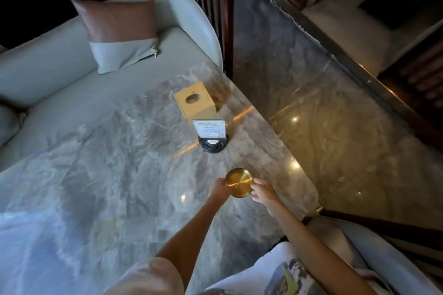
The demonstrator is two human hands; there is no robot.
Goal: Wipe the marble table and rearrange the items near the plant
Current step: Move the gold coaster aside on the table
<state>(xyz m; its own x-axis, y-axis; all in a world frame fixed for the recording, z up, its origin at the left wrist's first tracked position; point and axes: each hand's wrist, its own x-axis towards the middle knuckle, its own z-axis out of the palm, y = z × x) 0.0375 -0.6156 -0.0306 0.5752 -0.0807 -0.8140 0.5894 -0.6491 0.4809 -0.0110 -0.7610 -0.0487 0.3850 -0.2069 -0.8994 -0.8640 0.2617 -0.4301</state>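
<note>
A round gold metal dish [239, 182] sits low over the grey marble table [107, 163], near its right edge. My left hand [218, 187] grips the dish's left rim and my right hand [262, 193] pinches its right rim. Farther along the table stand a black call-button base holding a white sign card [211, 130] and, behind it, a wooden tissue box [194, 101] with an oval hole on top. No plant or cloth is in view.
A pale sofa [48, 72] with a pink-and-grey cushion [119, 33] runs along the table's far side. Dark wooden screens [215, 2] stand behind. Polished marble floor [335, 127] lies to the right, and another seat [359, 242] sits at lower right.
</note>
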